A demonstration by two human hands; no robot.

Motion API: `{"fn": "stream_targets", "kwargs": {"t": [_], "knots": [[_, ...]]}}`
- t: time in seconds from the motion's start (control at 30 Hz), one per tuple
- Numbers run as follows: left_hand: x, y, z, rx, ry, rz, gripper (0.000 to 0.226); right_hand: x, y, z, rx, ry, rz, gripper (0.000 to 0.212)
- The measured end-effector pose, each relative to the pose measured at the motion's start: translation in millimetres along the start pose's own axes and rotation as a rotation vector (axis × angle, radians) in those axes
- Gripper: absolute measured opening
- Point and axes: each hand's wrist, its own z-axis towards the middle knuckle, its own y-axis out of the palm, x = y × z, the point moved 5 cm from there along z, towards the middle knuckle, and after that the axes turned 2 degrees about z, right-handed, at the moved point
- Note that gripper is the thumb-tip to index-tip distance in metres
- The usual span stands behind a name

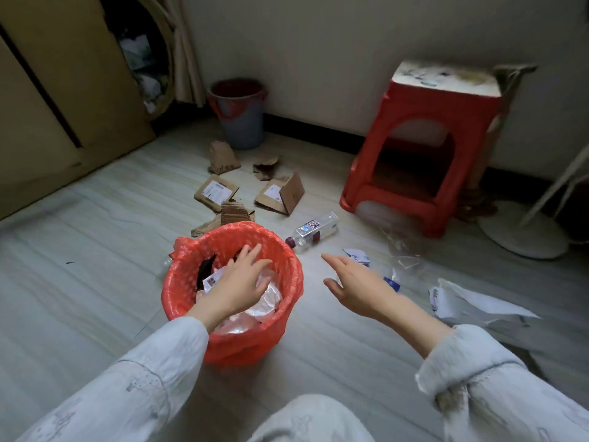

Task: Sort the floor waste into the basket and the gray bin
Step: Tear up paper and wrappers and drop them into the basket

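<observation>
1. Now over the basket, lined with a red bag: left hand, fingers spread and loose, gripping nothing, just above the plastic film and paper already inside.
2. Right hand likewise relaxed and empty, hovering near the torn paper scraps, pointing toward the plastic bottle lying on its side just beyond the basket rim.
3. Bottle probably light, stiff, a bit slick and apt to roll; best taken round the middle of the body.
4. Cardboard pieces scattered between the basket and the gray bin by the wall; likely light, stiff, easy to pinch by an edge.
5. Clear plastic wrap and white paper to the right: soft, flimsy, better scrunched.
6. Open floor ahead; red stool crowds the right side.
</observation>
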Motion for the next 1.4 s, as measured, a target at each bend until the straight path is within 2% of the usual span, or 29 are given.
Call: {"fn": "stream_targets", "kwargs": {"t": [0.07, 0.13, 0.33, 0.5, 0.67, 0.77, 0.97, 1.07, 1.13, 1.27, 1.4], "knots": [[32.2, -17.3, -0.8, 0.13, 0.135, -0.058, 0.038, 14.1, -5.8, -22.9, 0.016, 0.039, 0.016, 0.051], [65.6, -23.1, -0.8, 0.168, 0.243, -0.075, 0.034, 31.4, -12.0, -47.8, 0.034, 0.079, 0.02, 0.05], [128.8, 9.5, 11.9, 0.004, 0.33, -0.046, 0.036, 86.1, -33.5, -73.5, 0.108, 0.181, 0.076, 0.044], [146.5, 78.9, 51.6, -0.143, 0.277, -0.025, 0.04, 163.7, 12.3, -45.1, 0.066, 0.296, 0.174, 0.048], [148.2, 167.8, 116.4, -0.285, 0.212, 0.079, 0.056, 240.2, 77.4, 11.3, -0.044, 0.326, 0.114, 0.051], [147.2, 205.8, 157.2, -0.283, 0.164, 0.134, 0.067, 273.7, 112.8, 46.0, -0.093, 0.341, 0.096, 0.059], [138.1, 261.9, 217.0, -0.261, 0.099, 0.193, 0.087, 309.6, 181.4, 98.8, -0.176, 0.343, -0.001, 0.094], [134.0, 279.9, 226.2, -0.246, 0.065, 0.203, 0.089, 314.7, 205.1, 108.3, -0.167, 0.391, 0.018, 0.101], [132.1, 283.8, 230.5, -0.154, 0.07, 0.183, 0.079, 316.3, 211.1, 110.4, -0.121, 0.378, -0.012, 0.097], [127.4, 285.4, 219.9, -0.111, 0.046, 0.035, 0.052, 325.4, 200.8, 111.0, -0.051, 0.304, -0.069, 0.07], [127.3, 287.0, 199.6, -0.081, 0.03, -0.04, 0.055, 319.7, 208.1, 115.8, -0.058, 0.297, -0.151, 0.054]]}}
